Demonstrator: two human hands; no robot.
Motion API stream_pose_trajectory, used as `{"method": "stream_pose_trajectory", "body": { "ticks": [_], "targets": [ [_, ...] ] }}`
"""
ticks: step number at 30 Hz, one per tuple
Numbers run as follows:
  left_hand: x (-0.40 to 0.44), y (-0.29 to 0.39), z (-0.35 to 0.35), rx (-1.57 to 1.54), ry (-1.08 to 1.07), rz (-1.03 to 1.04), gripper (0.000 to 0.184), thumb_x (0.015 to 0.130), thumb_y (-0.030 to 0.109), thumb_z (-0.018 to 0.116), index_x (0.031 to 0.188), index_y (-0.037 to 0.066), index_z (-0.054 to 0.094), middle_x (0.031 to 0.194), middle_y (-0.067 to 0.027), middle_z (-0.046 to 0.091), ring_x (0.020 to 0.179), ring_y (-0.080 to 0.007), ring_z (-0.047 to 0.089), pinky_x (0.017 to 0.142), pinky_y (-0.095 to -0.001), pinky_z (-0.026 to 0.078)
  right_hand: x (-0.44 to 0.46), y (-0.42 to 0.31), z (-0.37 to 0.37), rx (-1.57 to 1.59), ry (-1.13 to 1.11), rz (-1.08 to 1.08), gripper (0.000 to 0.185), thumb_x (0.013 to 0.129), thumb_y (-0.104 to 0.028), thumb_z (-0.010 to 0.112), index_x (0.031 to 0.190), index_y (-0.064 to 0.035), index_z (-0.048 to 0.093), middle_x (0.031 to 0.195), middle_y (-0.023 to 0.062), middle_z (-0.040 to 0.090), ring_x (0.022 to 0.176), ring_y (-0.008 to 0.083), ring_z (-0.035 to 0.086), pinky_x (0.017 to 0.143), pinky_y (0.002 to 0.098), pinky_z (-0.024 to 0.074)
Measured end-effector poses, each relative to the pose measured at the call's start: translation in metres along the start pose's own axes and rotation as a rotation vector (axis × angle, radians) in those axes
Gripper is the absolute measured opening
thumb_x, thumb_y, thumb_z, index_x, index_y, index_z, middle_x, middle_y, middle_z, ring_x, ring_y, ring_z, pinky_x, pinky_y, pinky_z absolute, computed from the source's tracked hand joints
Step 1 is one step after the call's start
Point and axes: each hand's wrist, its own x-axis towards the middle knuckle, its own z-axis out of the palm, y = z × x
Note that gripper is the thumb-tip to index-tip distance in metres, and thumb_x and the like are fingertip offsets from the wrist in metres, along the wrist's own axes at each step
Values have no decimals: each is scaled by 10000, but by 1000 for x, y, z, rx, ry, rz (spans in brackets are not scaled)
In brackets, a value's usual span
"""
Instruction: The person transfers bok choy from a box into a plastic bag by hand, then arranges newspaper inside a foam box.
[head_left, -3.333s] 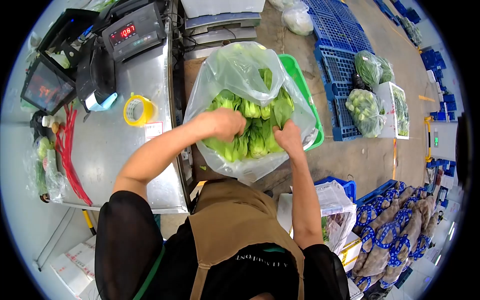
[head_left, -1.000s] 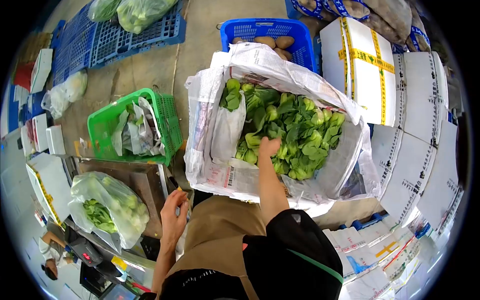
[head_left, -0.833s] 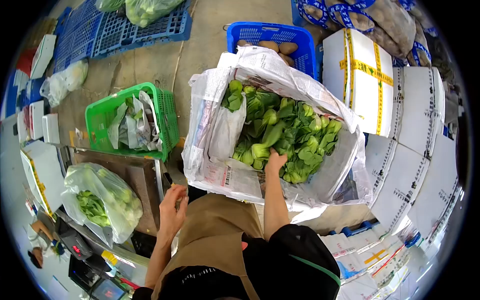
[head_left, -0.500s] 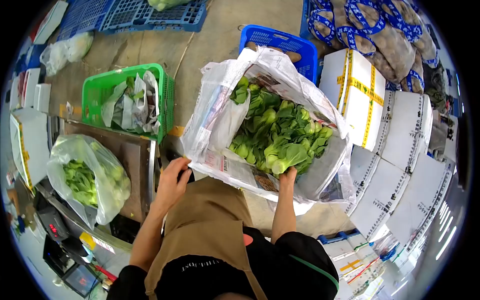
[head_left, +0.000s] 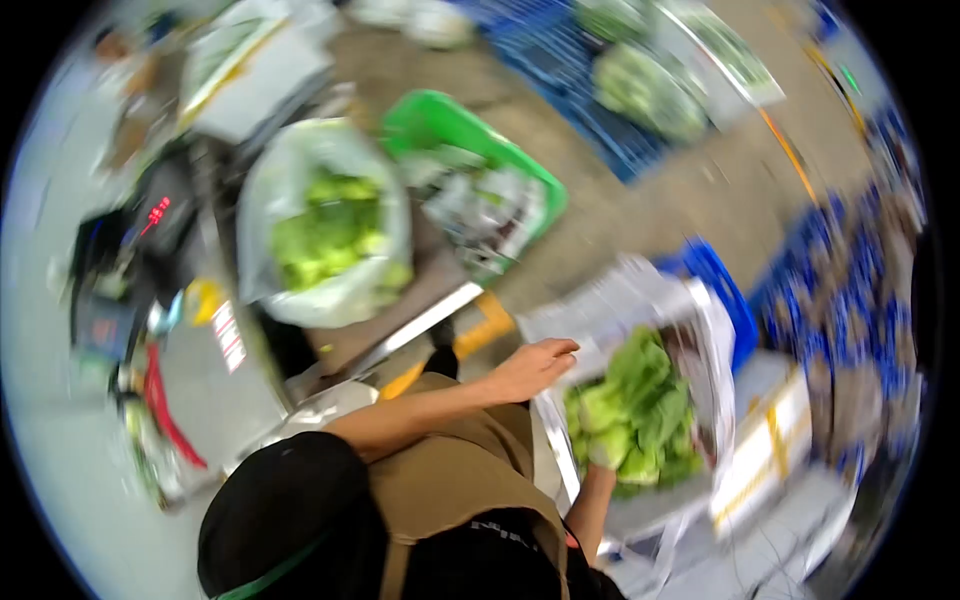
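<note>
My right hand is closed round the base of a leafy green bok choy, lifted over the newspaper-lined box. More greens lie beneath it in the box, partly hidden. Near the box's left edge is my left hand, its fingers stretched to the right, with nothing visible in it. To the upper left, an open clear plastic bag holds more bok choy. The picture is smeared by motion.
A green basket with paper and greens stands beyond the bag. At the left are a metal table, yellow tape and a scale display. A blue basket, a white taped box and netted sacks are at right; a blue pallet is above.
The view has swung toward the bag and metal table. My right hand has raised the bok choy from the pile. My left hand has left the box's corner and now reaches across in front of my apron.
</note>
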Motion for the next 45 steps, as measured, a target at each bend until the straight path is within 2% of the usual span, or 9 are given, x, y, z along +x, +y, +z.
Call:
{"method": "stream_pose_trajectory", "body": {
  "ticks": [6, 10, 17, 20, 25, 31, 36, 40, 45],
  "targets": [
    [-63, -49, -186, 655, 1111, 348, 316, 839, 125, 636, 1123, 10, 561, 1190, -214, 543, 1109, -387, 525, 926, -431, 438, 22, 111, 180, -143, -410, 318, 391, 889, -136, 562, 1257, -20, 495, 1209, 86, 563, 1083, 221, 540, 962, 344, 439],
    [-99, -97, -268, 413, 662, -358, 569, 814, 453, 638, 1135, -9, 556, 1110, -235, 595, 1082, -378, 549, 881, -447, 453, 6, 220, 304, -174, -700, 539, 370, 890, -110, 559, 1242, -11, 502, 1183, 86, 573, 1052, 213, 553, 942, 329, 453],
    [-87, -108, -223, 462, 209, -114, 417, 782, 302, 650, 1053, -13, 620, 977, -240, 647, 921, -405, 623, 780, -487, 496, 62, 374, 421, -1032, -903, 662, 352, 815, -8, 566, 1165, 13, 545, 1070, 93, 631, 921, 230, 618, 832, 333, 494],
    [-94, -79, -232, 463, 177, -109, 337, 772, 213, 618, 1010, -25, 613, 897, -236, 653, 868, -424, 625, 765, -491, 497, 69, 422, 418, -1746, -1109, -161, 350, 725, -69, 633, 1050, 46, 573, 981, 216, 649, 931, 374, 623, 805, 393, 483],
    [-104, -90, -231, 340, 286, 175, 243, 799, 200, 578, 913, -14, 575, 784, -222, 639, 780, -444, 608, 703, -504, 482, 31, 494, 408, -2071, -951, -632, 546, 762, -144, 645, 1216, 37, 401, 1100, 294, 497, 1032, 471, 501, 898, 490, 415],
    [-129, -79, -294, 245, 100, 95, 351, 883, 326, 557, 1005, -3, 561, 719, -149, 628, 681, -312, 612, 670, -412, 496, 100, 511, 405, -1896, -1006, -247, 702, 781, -199, 679, 1337, 14, 307, 1249, 268, 441, 1133, 404, 477, 974, 443, 385],
    [-140, -117, -379, -722, 657, -163, 527, 940, 394, 533, 1295, 23, 417, 873, -94, 627, 754, -169, 604, 671, -306, 517, 47, 448, 417, -1006, -881, 326, 837, 832, -231, 682, 1448, -6, 163, 1399, 156, 340, 1248, 253, 395, 1029, 377, 352],
    [-128, -107, -422, -781, 755, -57, 701, 916, 374, 586, 1423, 62, 217, 1149, -157, 549, 897, -164, 590, 741, -323, 519, 53, 461, 370, -1870, -1014, -411, 912, 855, -377, 636, 1469, -30, 58, 1457, 299, 181, 1358, 407, 222, 1092, 484, 245],
    [-104, -89, -484, -480, 1051, 211, 844, 918, 453, 535, 1471, -3, 88, 1464, -230, 284, 1312, -330, 363, 1059, -432, 332, 19, 514, 401, -2363, -815, -184, 871, 880, -581, 450, 1482, -68, 85, 1464, 341, 114, 1347, 510, 170, 1023, 669, 197]
  ]
}}
